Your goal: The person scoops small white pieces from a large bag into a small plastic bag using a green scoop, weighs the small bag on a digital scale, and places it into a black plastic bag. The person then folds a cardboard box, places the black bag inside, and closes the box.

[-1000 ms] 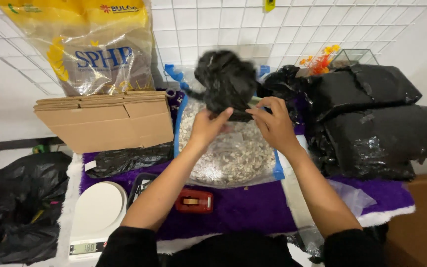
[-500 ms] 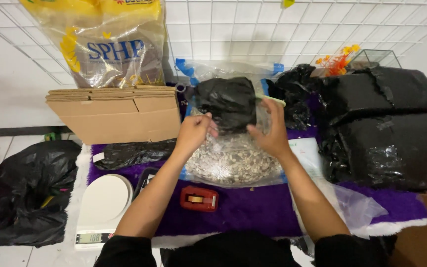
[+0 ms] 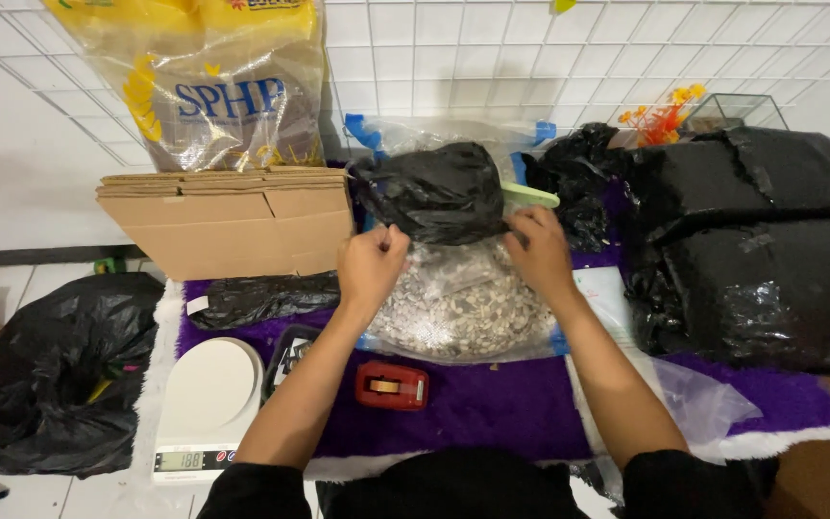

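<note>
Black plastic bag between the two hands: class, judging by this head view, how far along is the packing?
Already done: two black-wrapped parcels lie stacked at the right. In hand: the left hand and right hand grip the lower edge of the black plastic bag, above the clear bag of pale chips. Left: the red tape dispenser, the scale and the flattened cardboard boxes lie untouched.
</note>
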